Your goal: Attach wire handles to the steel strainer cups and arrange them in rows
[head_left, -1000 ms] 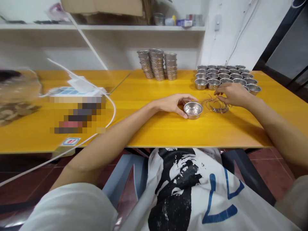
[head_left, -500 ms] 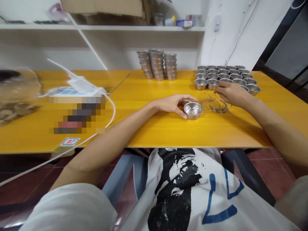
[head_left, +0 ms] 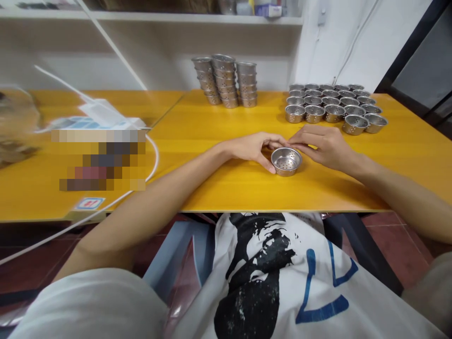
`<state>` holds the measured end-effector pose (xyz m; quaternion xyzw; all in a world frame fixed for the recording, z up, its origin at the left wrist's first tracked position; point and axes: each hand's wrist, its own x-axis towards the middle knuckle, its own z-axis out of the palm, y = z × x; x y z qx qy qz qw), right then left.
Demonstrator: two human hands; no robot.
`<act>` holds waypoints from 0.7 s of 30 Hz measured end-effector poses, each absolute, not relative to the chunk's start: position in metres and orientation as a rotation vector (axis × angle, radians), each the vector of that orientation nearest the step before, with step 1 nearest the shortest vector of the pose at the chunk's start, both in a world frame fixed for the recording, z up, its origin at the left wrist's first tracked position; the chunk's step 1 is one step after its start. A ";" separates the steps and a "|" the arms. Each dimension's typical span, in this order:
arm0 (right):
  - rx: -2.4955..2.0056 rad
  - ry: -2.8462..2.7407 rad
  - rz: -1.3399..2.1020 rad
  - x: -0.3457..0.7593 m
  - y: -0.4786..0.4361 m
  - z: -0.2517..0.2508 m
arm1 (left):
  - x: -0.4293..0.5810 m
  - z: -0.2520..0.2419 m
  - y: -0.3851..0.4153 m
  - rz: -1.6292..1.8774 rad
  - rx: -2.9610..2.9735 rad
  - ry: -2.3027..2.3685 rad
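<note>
Closest, by the front edge of the yellow table (head_left: 247,193): a small metal cup (head_left: 286,161) with holes, standing upright, mouth up. Curled round its left side, the left hand (head_left: 254,148), thumb at the near wall and fingers at the far rim, gripping it.

Now at the cup too: the right hand (head_left: 323,146), fingertips pinched at the far rim and touching the left fingers. Hard to tell whether pinching a thin wire or only the rim. Just moved in from the right, from over the little pile of wire rings seen half a second ago. No pile showing now, maybe hidden under the right hand. So, both hands busy on the one cup, not one holding and one picking. Same grip for the left hand as before, and the same spot for the cup.

Farther back, toward the far right corner: rows of cups (head_left: 332,106), side by side, well apart from the hands. At the far edge, in the middle: three stacks of cups (head_left: 226,80). Off to the left: a white cable (head_left: 157,155). Whole view tipped down a bit since then, with less of the shelf (head_left: 158,18) showing at the top.
</note>
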<state>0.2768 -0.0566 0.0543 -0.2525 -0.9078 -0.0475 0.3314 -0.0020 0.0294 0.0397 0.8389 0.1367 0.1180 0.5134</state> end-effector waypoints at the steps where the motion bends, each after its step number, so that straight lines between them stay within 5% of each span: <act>1: -0.664 -2.351 -0.129 0.277 -0.058 0.055 | -0.001 0.040 0.029 0.287 2.016 0.327; 21: -0.695 -2.403 -0.143 0.277 -0.056 0.046 | 0.011 0.033 0.018 0.392 2.158 0.329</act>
